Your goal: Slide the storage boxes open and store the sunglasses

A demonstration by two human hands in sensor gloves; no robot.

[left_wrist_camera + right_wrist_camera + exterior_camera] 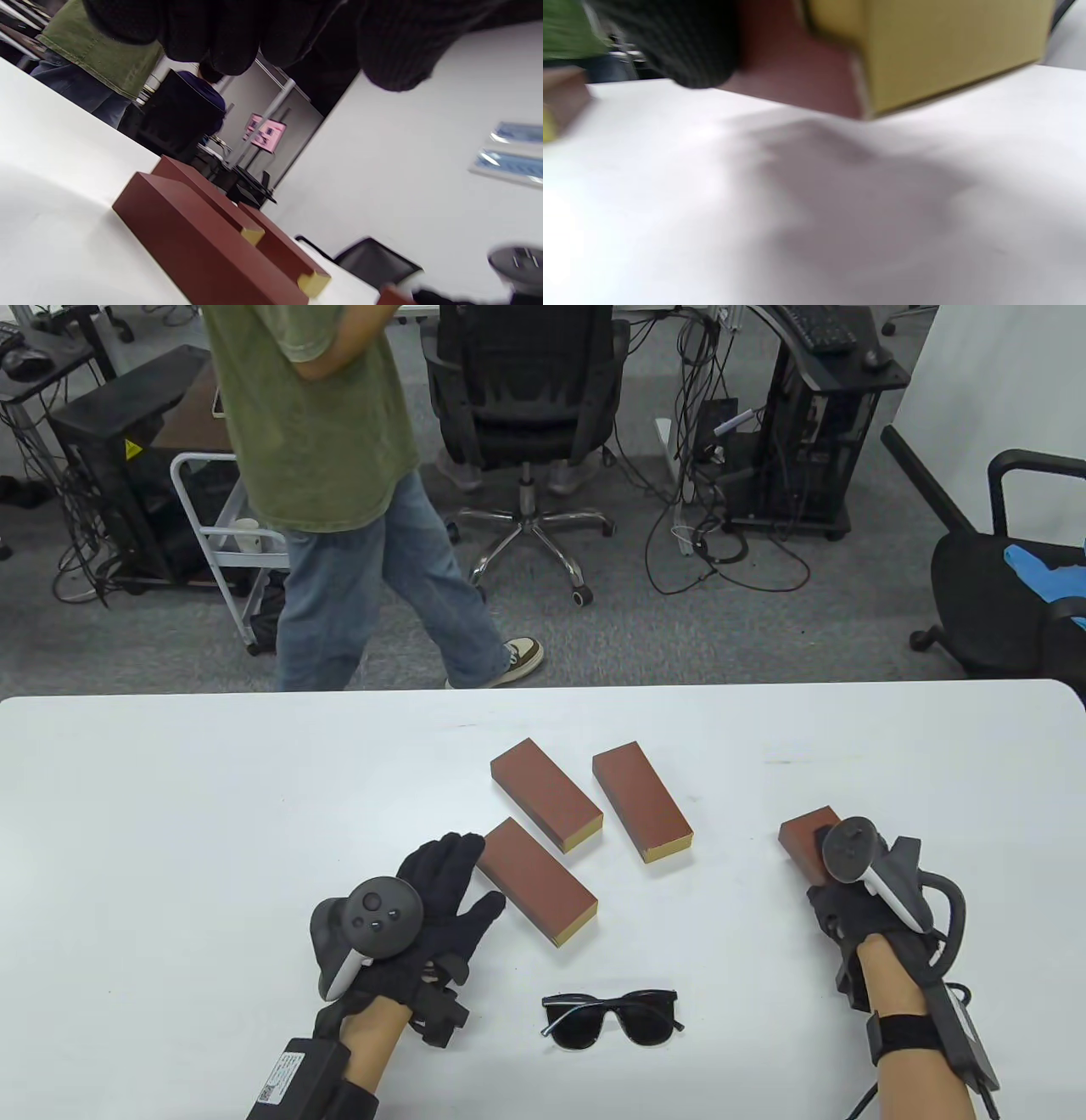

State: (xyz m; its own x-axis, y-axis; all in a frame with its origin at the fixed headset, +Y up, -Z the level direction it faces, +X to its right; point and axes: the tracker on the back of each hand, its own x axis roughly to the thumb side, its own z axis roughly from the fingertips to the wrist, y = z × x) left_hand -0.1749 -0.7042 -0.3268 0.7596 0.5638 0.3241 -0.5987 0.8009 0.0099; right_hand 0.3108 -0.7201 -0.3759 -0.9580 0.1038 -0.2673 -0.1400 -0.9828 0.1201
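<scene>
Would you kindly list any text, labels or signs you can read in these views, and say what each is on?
No words or numbers can be read in any view.
Yellow warning triangle on the black cabinet: a symbol only, too small to read.
White label on the left hand's wrist pack: a printed code, too small to read.
Pink screen in the left wrist view: blurred.

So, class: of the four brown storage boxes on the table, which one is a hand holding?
The box on the far right, under the right hand. The other three boxes lie apart in the middle, with no hand gripping them.
</scene>
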